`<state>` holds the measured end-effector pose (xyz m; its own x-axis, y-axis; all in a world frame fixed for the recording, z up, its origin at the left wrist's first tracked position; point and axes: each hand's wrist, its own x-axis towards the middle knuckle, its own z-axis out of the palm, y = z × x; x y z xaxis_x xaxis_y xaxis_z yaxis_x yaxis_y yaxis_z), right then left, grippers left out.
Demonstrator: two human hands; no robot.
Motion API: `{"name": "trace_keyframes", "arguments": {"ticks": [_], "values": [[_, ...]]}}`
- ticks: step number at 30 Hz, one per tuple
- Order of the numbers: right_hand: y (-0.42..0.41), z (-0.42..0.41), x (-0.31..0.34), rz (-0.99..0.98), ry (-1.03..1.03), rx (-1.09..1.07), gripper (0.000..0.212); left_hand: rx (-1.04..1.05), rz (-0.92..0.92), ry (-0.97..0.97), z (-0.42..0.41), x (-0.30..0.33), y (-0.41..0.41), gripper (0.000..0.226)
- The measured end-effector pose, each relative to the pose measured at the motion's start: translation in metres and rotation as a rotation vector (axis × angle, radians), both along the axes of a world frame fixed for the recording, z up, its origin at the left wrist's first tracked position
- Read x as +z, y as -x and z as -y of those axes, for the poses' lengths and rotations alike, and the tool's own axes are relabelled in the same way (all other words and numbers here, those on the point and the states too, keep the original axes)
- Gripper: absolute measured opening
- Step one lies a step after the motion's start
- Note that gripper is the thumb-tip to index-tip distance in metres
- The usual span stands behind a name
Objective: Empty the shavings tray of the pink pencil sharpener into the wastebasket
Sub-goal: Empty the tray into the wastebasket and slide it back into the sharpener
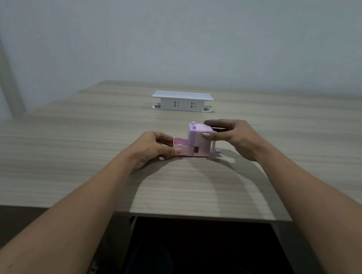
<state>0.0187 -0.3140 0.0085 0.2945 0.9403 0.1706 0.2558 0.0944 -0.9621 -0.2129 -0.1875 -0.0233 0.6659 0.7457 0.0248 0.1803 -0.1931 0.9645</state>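
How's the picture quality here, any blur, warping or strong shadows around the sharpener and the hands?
Head view: slightly soft all over, dim and cool. The wide lens bends the table edges and stretches the forearms. The right hand and left hand cast curved shadows on the wood toward the camera. The pink pencil sharpener and its shavings tray stay readable; no glare.

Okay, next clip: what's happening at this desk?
A person is sliding the shavings tray out of a pink pencil sharpener on a wooden desk. The right hand steadies the sharpener's body; the left hand grips the tray, which is partly out. No wastebasket is in view.
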Motion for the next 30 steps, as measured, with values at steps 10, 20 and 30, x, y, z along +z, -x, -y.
{"name": "trace_keyframes", "arguments": {"ticks": [10, 20, 30], "values": [[0.004, -0.002, -0.006, 0.008, -0.06, -0.03, 0.059, -0.074, 0.02, -0.049, 0.017, 0.002, -0.028, 0.051], [-0.011, 0.005, -0.028, 0.152, 0.053, 0.016, 0.05, -0.092, 0.026, -0.041, 0.01, -0.003, -0.029, 0.054], [-0.039, -0.042, -0.015, 0.161, 0.057, 0.018, 0.043, -0.058, 0.04, -0.079, -0.032, 0.003, -0.057, 0.053]]}}
